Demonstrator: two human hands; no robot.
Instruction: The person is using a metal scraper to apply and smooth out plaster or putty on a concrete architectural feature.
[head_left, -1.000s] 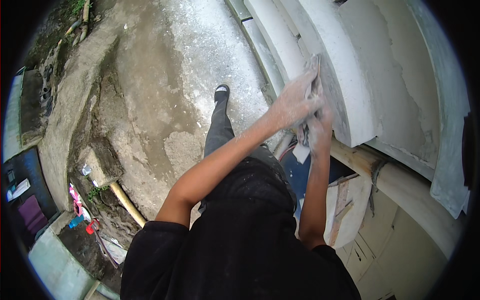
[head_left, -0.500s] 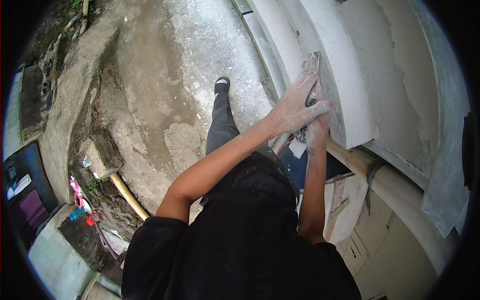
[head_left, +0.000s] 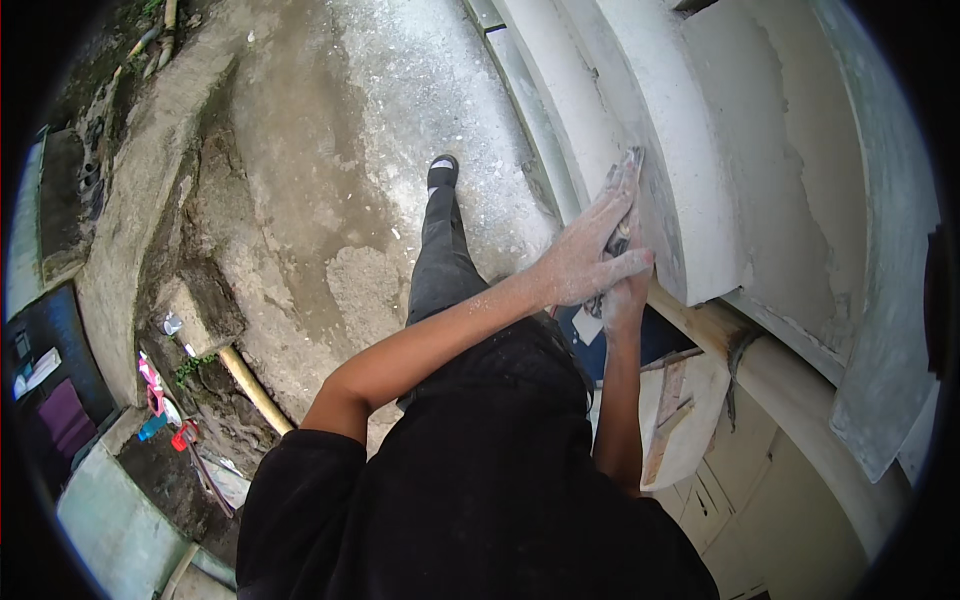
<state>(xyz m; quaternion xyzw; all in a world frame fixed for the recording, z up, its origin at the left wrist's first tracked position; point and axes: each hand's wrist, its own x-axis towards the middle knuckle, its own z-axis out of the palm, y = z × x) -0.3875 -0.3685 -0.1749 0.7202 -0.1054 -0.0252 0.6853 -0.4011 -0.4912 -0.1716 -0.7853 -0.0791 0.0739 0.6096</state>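
Note:
Both hands are coated in white dust and meet at the inner face of a curved white ledge [head_left: 690, 170]. My left hand [head_left: 585, 255] reaches across, its fingers stretched along the ledge and its thumb over my right hand [head_left: 627, 285]. Between them they clasp a dark, dusty object [head_left: 620, 238] with pale metallic-looking spots; the palms and fingers hide most of it, so its kind cannot be made out. A small white piece [head_left: 588, 325] hangs below the hands, close to the right wrist.
White dust and chips cover the concrete ground [head_left: 440, 90] beside the ledge. Under it runs a thick bamboo pole [head_left: 790, 385]. A pale board [head_left: 885, 410] hangs at the right. At the left lie a stone block [head_left: 205, 305], a yellow pipe [head_left: 255, 390] and colourful litter [head_left: 152, 385].
Both hands have slid together back along the ledge toward my body, with the dark object between them. My feet and the surroundings look much the same.

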